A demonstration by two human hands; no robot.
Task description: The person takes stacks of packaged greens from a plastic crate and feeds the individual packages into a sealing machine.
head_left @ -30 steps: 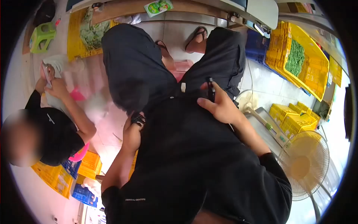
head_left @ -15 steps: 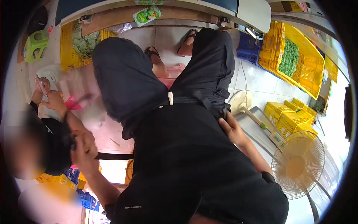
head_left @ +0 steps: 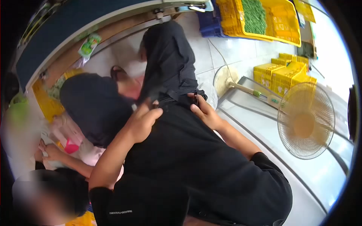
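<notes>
Both hands are at the waist, over the black shirt (head_left: pixel 177 147) and black trousers (head_left: pixel 169 56). My left hand (head_left: pixel 141 122) is closed in a pinch on a dark end of a black waist strap, mostly hidden by the fingers. At the other hip, my right hand (head_left: pixel 207 115) grips a small black buckle (head_left: pixel 195 98) on the same belt. A blurred stretch of black strap (head_left: pixel 172 93) lies across the lap between the hands. The two held ends are apart.
A standing fan (head_left: pixel 305 120) lies to the right over a metal surface (head_left: pixel 260 124). Beyond are yellow crates (head_left: pixel 283 77) and a crate of green vegetables (head_left: pixel 254 17). A table edge (head_left: pixel 94 37) runs ahead. Another person's hand (head_left: pixel 52 152) works at left.
My left hand has come in from far out at the left to the front of the waist, bringing the strap end. My right hand stays at the hip. The view has turned rightward.
</notes>
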